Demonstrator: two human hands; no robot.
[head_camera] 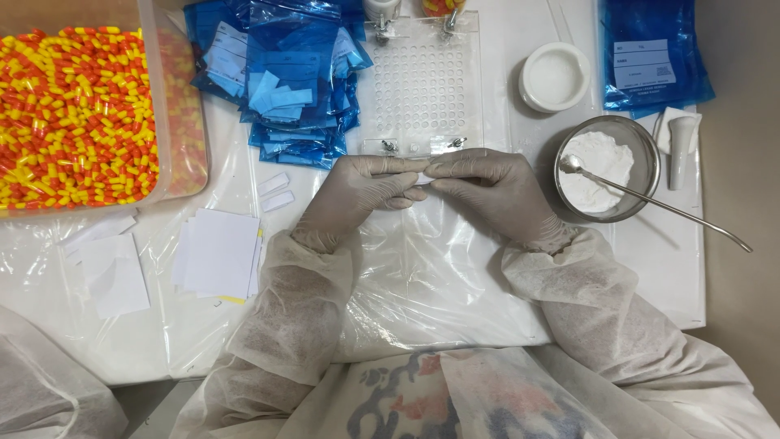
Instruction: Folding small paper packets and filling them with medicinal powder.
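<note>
Small white strip (424, 172) pinched between two gloved hands, just below the clear capsule-filling tray (422, 81).

Left hand (357, 191) and right hand (487, 187) both close fingertips on it; steel bowl of white powder (605, 167) sits right of the tray, capsule bin (81, 114) far left.

the capsule tub (175, 97) left of the perforated capsule tray (422, 81) is cut off by the top and left edges. two fittings above the tray are cropped. whatever the fingers (410, 180) pinch just below the tray is hidden. print on the blue pouches (301, 81) left of the tray is too small to tell.
</note>
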